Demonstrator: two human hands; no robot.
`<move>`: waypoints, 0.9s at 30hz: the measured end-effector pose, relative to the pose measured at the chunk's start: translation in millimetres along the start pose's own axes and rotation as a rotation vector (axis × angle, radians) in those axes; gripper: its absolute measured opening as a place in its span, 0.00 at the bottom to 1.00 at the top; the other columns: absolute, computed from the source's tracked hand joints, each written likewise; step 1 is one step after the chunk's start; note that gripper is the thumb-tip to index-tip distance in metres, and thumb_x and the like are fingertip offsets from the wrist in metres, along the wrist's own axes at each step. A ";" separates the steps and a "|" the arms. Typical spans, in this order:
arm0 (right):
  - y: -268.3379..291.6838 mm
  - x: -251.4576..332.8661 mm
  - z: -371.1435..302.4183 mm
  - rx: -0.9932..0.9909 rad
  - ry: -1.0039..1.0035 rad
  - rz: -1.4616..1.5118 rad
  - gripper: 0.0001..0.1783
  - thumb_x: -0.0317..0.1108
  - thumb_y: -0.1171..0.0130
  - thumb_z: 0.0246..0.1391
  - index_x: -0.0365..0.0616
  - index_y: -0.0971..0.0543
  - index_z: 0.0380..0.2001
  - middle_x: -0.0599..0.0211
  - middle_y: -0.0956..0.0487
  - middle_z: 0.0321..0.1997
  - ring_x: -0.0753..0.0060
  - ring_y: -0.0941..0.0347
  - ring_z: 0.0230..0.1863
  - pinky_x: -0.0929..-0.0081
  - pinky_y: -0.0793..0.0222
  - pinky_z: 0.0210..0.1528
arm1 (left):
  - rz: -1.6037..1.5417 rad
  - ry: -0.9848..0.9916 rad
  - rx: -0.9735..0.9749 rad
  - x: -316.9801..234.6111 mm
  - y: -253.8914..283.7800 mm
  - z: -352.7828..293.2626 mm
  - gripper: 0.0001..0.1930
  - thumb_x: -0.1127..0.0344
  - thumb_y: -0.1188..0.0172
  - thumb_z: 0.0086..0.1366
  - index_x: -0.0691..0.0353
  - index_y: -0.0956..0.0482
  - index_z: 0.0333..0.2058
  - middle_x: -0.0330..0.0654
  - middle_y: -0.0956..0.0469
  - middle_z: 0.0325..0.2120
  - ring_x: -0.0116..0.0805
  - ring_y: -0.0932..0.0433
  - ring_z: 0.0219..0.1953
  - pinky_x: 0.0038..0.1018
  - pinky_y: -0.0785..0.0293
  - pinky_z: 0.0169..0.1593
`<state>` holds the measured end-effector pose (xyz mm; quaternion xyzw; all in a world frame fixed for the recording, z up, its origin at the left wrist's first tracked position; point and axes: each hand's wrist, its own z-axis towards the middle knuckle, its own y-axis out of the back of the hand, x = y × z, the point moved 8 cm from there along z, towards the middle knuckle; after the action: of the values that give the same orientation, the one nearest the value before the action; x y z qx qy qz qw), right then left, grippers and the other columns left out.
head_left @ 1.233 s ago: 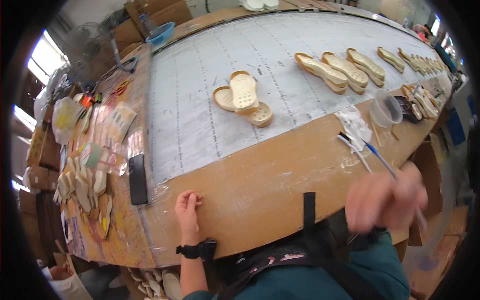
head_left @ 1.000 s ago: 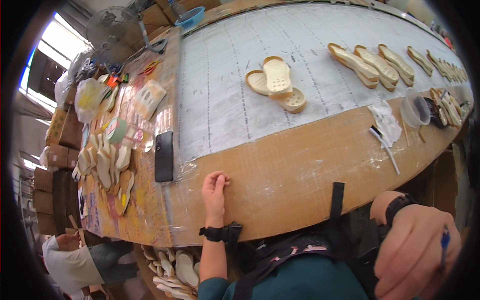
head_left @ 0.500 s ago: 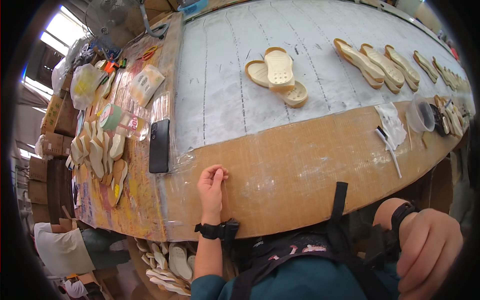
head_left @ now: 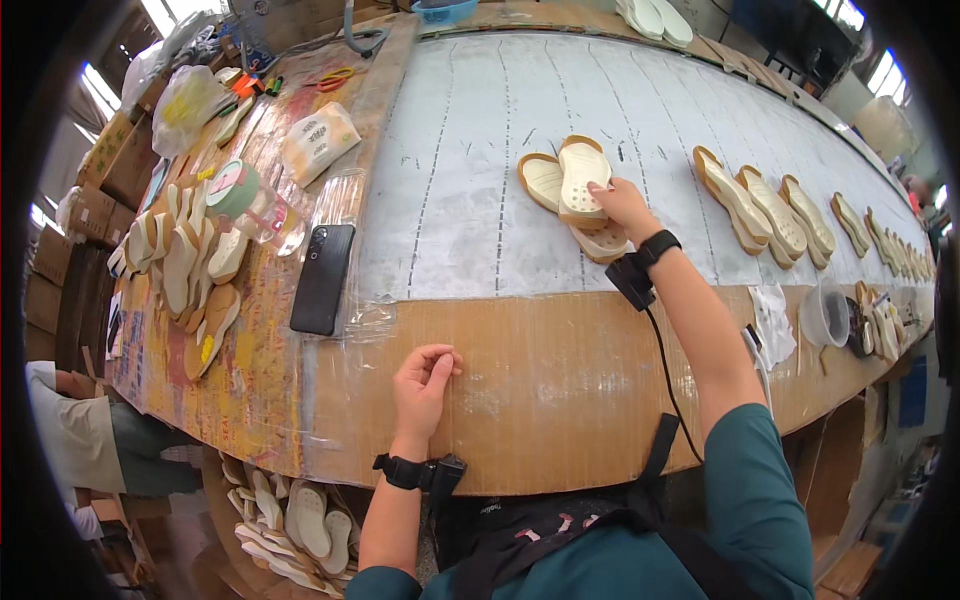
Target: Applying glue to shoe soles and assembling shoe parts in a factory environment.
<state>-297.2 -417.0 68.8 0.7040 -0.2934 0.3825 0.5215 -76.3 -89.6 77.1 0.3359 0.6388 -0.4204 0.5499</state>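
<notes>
Three cream shoe soles with tan edges lie piled on the white sheet. My right hand (head_left: 626,208) has closed on the top shoe sole (head_left: 582,172), its thumb over the holed end and its fingers at the right edge. Beneath it, one sole (head_left: 543,182) sticks out to the left and another (head_left: 601,243) toward me. My left hand (head_left: 422,388) rests above the brown cardboard (head_left: 540,390), fingers curled in and thumb against them; nothing shows in it.
Several more soles (head_left: 770,212) stand in a row to the right. A clear plastic cup (head_left: 824,315) and white brush (head_left: 757,352) are nearer me. At left are a black phone (head_left: 323,280), a green-lidded bottle (head_left: 258,212), a tissue pack (head_left: 320,143) and stacked soles (head_left: 185,265).
My right hand has moved from the lower right, by my body, out to the pile and taken hold of the top sole. My left hand stays nearly in place. The view has shifted.
</notes>
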 end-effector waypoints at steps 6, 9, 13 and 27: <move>18.1 15.5 -4.3 0.151 0.011 0.341 0.16 0.30 0.52 0.47 0.32 0.28 0.39 0.66 0.25 0.34 0.76 0.30 0.34 0.79 0.34 0.35 | -0.083 -0.016 -0.007 -0.6 4.4 -2.7 0.06 0.74 0.50 0.59 0.67 0.28 0.35 0.40 0.26 0.28 0.24 0.28 0.30 0.19 0.30 0.36; 18.9 -4.5 -5.5 0.169 0.066 0.274 0.18 0.31 0.53 0.50 0.35 0.29 0.44 0.67 0.26 0.36 0.79 0.32 0.36 0.82 0.36 0.37 | -0.080 -0.031 -0.003 -1.2 2.5 -2.7 0.05 0.73 0.50 0.59 0.67 0.28 0.34 0.41 0.26 0.29 0.24 0.28 0.30 0.19 0.30 0.36; -13.5 19.6 -32.9 0.414 0.024 0.224 0.24 0.32 0.48 0.49 0.38 0.34 0.50 0.68 0.27 0.41 0.82 0.32 0.37 0.83 0.36 0.40 | -0.061 -0.046 -0.016 -4.2 5.3 -1.6 0.05 0.74 0.50 0.59 0.67 0.28 0.34 0.40 0.26 0.28 0.24 0.28 0.29 0.19 0.30 0.36; -100.0 39.1 -13.2 -0.181 0.147 0.384 0.17 0.28 0.52 0.39 0.29 0.27 0.34 0.45 0.24 0.33 0.55 0.25 0.34 0.69 0.32 0.34 | 0.053 -0.122 -0.044 -5.6 -3.3 -1.0 0.05 0.74 0.49 0.58 0.67 0.28 0.34 0.38 0.27 0.26 0.23 0.29 0.28 0.18 0.33 0.36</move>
<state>-198.1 -376.5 53.0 0.5556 -0.4164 0.4972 0.5203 -78.7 -89.8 83.3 0.3144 0.6039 -0.4112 0.6061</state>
